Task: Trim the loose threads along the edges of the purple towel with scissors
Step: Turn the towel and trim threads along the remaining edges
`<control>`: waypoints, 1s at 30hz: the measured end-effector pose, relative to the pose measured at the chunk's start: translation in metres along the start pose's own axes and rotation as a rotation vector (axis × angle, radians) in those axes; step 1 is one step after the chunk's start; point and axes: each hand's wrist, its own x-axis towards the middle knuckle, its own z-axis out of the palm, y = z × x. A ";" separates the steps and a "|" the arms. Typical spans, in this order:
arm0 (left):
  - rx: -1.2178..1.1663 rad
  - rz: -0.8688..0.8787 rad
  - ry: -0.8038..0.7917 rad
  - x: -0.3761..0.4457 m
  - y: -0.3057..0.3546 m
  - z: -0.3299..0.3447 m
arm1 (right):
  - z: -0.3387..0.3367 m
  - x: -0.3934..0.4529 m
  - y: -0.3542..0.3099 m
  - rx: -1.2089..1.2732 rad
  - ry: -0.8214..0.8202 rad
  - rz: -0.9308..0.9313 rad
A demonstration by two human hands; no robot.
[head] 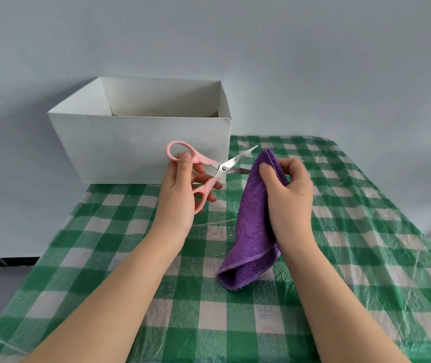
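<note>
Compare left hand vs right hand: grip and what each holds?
The left hand has its fingers through the pink scissors' loops, blades spread; the right hand pinches the folded purple towel near its top. The scissors are fully airborne; the towel's lower end rests on the checked tablecloth. Both are raised, facing each other.

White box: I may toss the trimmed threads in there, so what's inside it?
The box is open on top. Only its bare white inner walls and a strip of floor at the back show; the front wall hides the rest of the floor.
</note>
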 end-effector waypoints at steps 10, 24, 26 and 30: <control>-0.013 -0.196 -0.116 0.007 0.000 -0.009 | -0.003 0.005 0.003 -0.041 0.006 0.054; 0.010 -0.047 0.143 0.008 0.000 -0.005 | 0.002 -0.003 0.000 -0.078 -0.076 0.044; -0.023 -0.036 0.171 0.007 -0.002 -0.005 | 0.002 -0.004 -0.001 -0.075 -0.083 0.041; -0.073 -0.035 0.173 0.006 -0.007 -0.003 | 0.003 -0.005 -0.001 -0.050 -0.084 0.027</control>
